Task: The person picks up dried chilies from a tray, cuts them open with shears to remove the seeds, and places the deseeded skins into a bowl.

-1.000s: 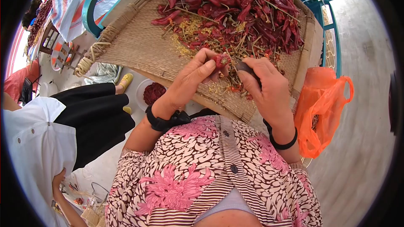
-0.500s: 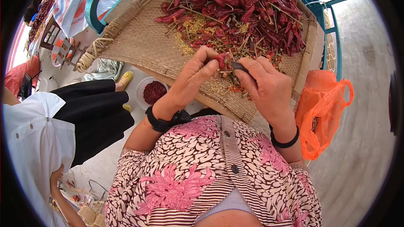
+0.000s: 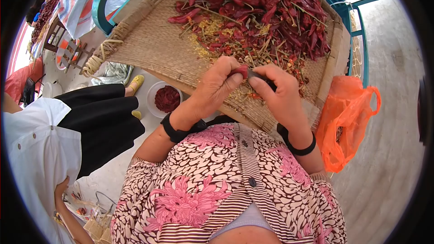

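Observation:
Above the near edge of a woven tray (image 3: 149,52), my left hand (image 3: 215,86) pinches a dark red dried pepper (image 3: 242,70). My right hand (image 3: 279,88) is closed on a small dark tool (image 3: 258,77), its tip against the pepper's end. What kind of tool it is cannot be made out. Beyond both hands lies a large heap of red dried peppers (image 3: 271,4), with yellow seeds (image 3: 210,26) and stem scraps scattered on the near side of the heap.
A white bowl of red pepper pieces (image 3: 167,100) stands on the floor at the left. An orange plastic bag (image 3: 343,122) hangs at the right, near a teal metal frame (image 3: 357,31). A person in a white shirt (image 3: 40,153) and black skirt is at the left.
Both hands have moved slightly down towards my body. The tool tip now meets the pepper, and my right fingers lie differently along the tool.

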Demonstrator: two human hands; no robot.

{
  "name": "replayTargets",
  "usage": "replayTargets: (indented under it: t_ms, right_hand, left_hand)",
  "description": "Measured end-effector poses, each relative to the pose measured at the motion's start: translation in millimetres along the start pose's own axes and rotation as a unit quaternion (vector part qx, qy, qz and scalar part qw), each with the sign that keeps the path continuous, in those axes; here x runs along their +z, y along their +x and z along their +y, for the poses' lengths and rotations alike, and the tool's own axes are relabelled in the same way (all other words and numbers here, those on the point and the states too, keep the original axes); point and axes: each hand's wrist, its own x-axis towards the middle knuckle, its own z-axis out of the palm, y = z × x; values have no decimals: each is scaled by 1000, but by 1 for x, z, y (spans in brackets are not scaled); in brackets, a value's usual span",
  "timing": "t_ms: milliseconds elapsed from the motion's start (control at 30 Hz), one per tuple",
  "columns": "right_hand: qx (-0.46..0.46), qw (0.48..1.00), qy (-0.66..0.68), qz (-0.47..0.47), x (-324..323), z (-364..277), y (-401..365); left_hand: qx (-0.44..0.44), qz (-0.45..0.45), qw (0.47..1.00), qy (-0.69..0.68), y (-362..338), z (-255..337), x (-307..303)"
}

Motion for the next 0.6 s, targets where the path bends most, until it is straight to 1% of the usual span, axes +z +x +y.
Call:
replayTargets:
  t_ms: [33, 100, 133, 233, 333, 433, 533, 600]
  right_hand:
    - [47, 995, 91, -23, 2, 2, -1]
    - [127, 965, 224, -54, 3, -3, -3]
    - [167, 941, 288, -68, 3, -5, -5]
    - [221, 860, 450, -93, 6, -1, -11]
    - [239, 805, 536, -93, 14, -1, -17]
    - [269, 728, 622, -107, 16, -3, -22]
    - [290, 668, 677, -107, 18, -4, -28]
    - [293, 624, 714, -120, 20, -1, -31]
  left_hand:
    - [-20, -12, 999, -22, -1, 1, -1]
    - [-55, -31, 996, -59, -3, 5, -3]
    - [-72, -41, 994, -78, -3, 8, -3]
    - [-106, -42, 986, -121, -3, 16, -3]
    - [-79, -56, 984, -150, -3, 12, -4]
    - [-86, -57, 977, -187, -1, 18, -1]
    - [-92, -75, 959, -256, -1, 14, 1]
    - [-93, -70, 957, -266, -2, 13, 3]
